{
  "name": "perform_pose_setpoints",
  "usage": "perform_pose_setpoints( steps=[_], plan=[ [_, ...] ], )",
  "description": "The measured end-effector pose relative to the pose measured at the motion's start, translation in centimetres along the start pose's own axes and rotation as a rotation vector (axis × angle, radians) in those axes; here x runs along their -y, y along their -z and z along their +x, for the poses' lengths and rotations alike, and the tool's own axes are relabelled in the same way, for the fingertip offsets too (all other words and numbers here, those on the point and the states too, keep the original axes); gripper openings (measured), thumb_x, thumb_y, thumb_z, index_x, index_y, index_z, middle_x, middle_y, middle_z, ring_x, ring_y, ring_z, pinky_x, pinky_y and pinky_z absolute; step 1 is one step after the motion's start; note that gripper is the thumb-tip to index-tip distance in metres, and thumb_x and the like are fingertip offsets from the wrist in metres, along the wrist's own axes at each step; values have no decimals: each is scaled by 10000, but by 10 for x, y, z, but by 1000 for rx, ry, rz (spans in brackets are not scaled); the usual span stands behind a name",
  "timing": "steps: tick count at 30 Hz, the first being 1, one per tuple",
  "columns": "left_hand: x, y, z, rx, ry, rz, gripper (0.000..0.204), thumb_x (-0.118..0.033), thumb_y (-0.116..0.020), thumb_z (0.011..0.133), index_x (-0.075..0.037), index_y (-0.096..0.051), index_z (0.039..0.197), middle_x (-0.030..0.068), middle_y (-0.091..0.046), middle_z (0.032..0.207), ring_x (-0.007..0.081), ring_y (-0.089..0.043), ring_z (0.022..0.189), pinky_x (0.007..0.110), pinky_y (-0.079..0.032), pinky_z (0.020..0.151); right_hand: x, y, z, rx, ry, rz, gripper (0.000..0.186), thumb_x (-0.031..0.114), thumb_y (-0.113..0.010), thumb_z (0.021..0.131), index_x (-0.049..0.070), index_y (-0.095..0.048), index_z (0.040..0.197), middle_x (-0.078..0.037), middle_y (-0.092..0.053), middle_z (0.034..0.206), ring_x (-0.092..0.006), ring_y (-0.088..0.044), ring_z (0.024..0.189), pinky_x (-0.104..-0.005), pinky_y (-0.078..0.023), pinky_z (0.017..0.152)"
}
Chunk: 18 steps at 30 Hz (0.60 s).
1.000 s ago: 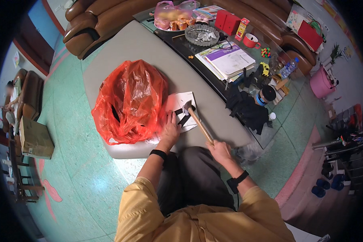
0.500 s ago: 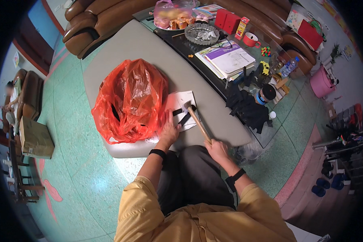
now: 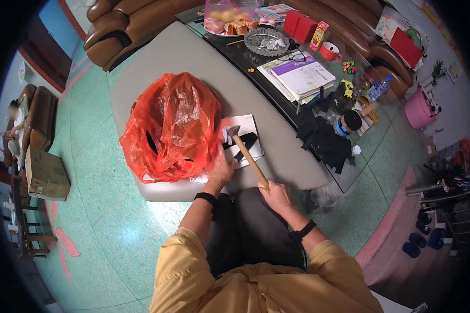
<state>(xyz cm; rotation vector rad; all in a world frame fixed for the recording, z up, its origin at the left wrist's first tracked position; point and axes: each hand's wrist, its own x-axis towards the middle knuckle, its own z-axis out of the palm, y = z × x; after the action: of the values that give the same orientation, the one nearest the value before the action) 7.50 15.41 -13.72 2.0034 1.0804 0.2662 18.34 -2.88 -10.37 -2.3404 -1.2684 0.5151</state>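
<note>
My right hand (image 3: 277,197) is closed around the lower end of a hammer's wooden handle (image 3: 253,166). The hammer head (image 3: 233,130) is over a small whitish piece (image 3: 227,136) at the left part of a white sheet or pad (image 3: 249,125). A black, bent, strip-like piece (image 3: 245,146) lies on that white sheet, partly behind the handle. My left hand (image 3: 221,172) rests at the sheet's lower left edge, fingers stretched forward with the thumb apart. Its fingertips lie between the red plastic bag (image 3: 172,120) and the black piece, partly hard to make out.
All this sits on a grey padded bench (image 3: 164,193). Alongside, a dark glass-topped table (image 3: 240,65) carries a glass ashtray (image 3: 266,43), magazines (image 3: 303,78), a red mug (image 3: 329,50), a black cloth (image 3: 326,143) and a lidded jar (image 3: 348,121). A cardboard box (image 3: 47,172) stands on the floor.
The hammer head has shifted slightly left and up, and my right hand has moved a little left with it. My left hand stays nearly in place. The whole view has shifted slightly.
</note>
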Motion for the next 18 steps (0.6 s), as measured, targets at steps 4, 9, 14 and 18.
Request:
perform_pose_setpoints(
  steps=[4, 9, 14, 18],
  plan=[
    [-8, 4, -2, -51, -24, -74, 840, -195, -579, 807, -12, -7, 1395, 270, -210, 1401, 383, -226, 1303, 386, -201, 1075, 1, 6, 9, 87, 0, -93, 416, 414, -531, 832, 8, -601, 777, -239, -594, 697, -406, -593, 716, -481, -459, 647],
    [-16, 1, -7, -29, -75, 251, 693, -246, -501, 849, -17, -134, 1392, 177, -161, 1449, 303, -167, 1341, 417, -153, 1087, 7, 17, 7, 135, -170, 322, 387, 379, -549, 828, -3, -596, 785, -212, -583, 645, -392, -579, 643, -440, -455, 587],
    [-10, -10, -5, 5, -92, 443, 648, -283, -437, 858, -48, -171, 1399, 104, -106, 1479, 251, -100, 1366, 456, -99, 1092, -13, 28, -7, -184, -98, 318, 380, 372, -555, 832, -2, -581, 767, -201, -578, 625, -377, -581, 627, -421, -449, 558],
    [-6, -13, 0, 49, -89, 443, 636, -228, -409, 842, -45, -168, 1401, 104, -99, 1481, 253, -103, 1365, 471, -95, 1092, -37, 24, -4, -63, -128, -73, 403, 393, -542, 830, -5, -588, 785, -218, -582, 664, -396, -583, 676, -457, -448, 602]
  ],
)
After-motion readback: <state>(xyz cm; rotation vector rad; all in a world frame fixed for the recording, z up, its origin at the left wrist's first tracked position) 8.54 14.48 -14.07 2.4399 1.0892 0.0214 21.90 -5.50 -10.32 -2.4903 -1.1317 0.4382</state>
